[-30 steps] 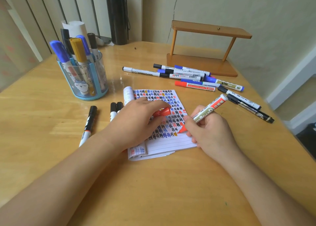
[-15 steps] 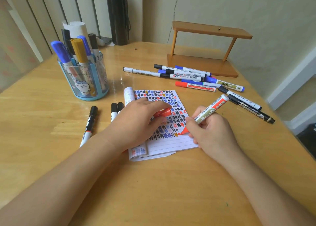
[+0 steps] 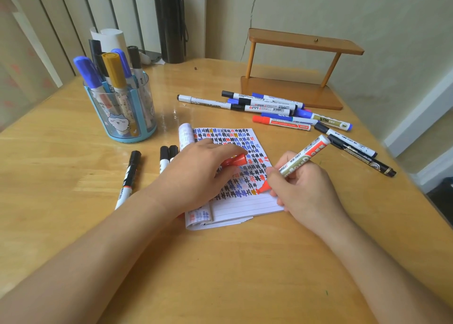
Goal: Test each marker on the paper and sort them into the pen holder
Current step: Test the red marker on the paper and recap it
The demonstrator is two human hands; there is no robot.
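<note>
Right hand grips an uncapped red marker, tip on the notepad; left hand pinches its red cap. At 10 o'clock the pen holder already has several sorted markers — many loose markers remain at 1 o'clock.

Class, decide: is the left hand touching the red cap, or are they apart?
Touching. The head view shows the left hand over the paper, its fingers closed round the red cap.

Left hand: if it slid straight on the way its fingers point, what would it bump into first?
Probably the red marker gripped by the right hand. The left hand, holding the red cap, points rightward across the notebook toward it; depth is unclear.
</note>
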